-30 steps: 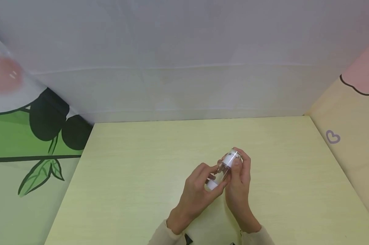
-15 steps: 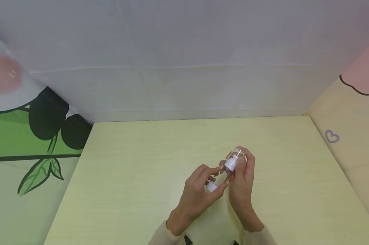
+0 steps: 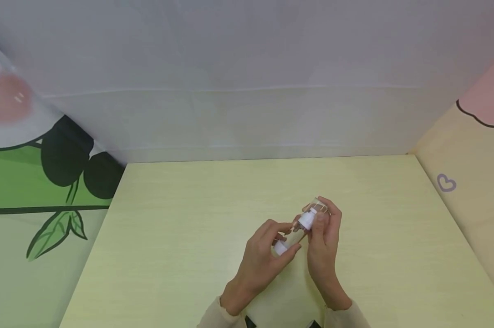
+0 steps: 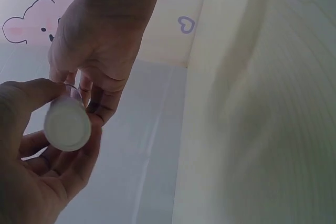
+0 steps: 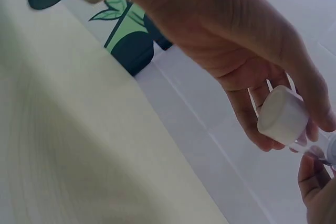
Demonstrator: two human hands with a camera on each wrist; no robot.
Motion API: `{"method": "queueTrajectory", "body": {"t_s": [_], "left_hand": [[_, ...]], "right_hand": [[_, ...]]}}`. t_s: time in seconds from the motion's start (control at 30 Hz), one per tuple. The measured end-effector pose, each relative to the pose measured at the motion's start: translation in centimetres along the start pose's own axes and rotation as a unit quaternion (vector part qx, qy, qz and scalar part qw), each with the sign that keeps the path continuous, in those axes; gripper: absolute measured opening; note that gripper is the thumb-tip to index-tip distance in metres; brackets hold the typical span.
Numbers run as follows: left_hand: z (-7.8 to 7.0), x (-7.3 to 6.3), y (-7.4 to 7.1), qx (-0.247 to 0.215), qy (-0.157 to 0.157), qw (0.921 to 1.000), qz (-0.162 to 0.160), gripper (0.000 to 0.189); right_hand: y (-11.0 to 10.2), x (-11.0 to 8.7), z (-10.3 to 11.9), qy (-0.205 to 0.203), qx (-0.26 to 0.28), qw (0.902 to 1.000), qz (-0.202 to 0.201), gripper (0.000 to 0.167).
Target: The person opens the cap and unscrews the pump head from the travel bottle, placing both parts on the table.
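Both hands hold a small clear bottle [image 3: 294,236] above the table, tilted toward the upper right in the head view. My left hand [image 3: 260,249] grips its lower body, thumb on the near side, fingers on the far side. A white base [image 4: 67,128] faces the left wrist camera; from the right wrist the same white base [image 5: 283,115] stands out between thumb and fingers. At the upper end, my right hand [image 3: 323,246] pinches a clear cap [image 3: 318,205], just beyond the white collar [image 3: 306,219]. Fingers partly hide the middle of the bottle.
A pale wooden table [image 3: 181,228] lies under the hands. A white back wall [image 3: 247,118] and printed side panels enclose it, the left panel [image 3: 46,182] with dark fruit and leaves. Black pieces [image 3: 250,322] show near the sleeves at the front.
My right hand has shifted slightly up and right with the clear cap, and more of the white collar and clear body shows. My left hand has stayed nearly in place.
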State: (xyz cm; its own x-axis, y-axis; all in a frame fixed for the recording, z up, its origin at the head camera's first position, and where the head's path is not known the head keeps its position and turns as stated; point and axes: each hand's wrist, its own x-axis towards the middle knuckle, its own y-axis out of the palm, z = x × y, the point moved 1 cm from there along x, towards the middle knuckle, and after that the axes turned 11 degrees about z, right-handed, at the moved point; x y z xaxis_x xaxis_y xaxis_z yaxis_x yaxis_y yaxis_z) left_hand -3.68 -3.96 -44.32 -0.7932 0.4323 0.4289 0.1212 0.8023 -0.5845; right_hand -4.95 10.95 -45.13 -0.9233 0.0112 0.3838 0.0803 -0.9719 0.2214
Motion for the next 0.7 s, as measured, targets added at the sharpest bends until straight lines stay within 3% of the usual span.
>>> {"method": "queueTrajectory", "body": {"t_s": [0.17,0.27,0.7], "left_hand": [[-0.1,-0.1,-0.3,-0.008,-0.072,0.9959,0.055,0.044],[-0.1,-0.2,-0.6,0.002,-0.092,0.9936,0.066,0.049],[0.3,-1.6,-1.8,0.000,-0.107,0.9923,0.062,0.049]], "right_hand": [[-0.1,-0.1,-0.5,-0.052,-0.048,0.9971,0.029,0.038],[0.1,-0.3,-0.6,-0.073,-0.068,0.9943,0.037,0.038],[0.7,-1.2,-0.4,-0.089,-0.102,0.9900,0.039,0.046]]}}
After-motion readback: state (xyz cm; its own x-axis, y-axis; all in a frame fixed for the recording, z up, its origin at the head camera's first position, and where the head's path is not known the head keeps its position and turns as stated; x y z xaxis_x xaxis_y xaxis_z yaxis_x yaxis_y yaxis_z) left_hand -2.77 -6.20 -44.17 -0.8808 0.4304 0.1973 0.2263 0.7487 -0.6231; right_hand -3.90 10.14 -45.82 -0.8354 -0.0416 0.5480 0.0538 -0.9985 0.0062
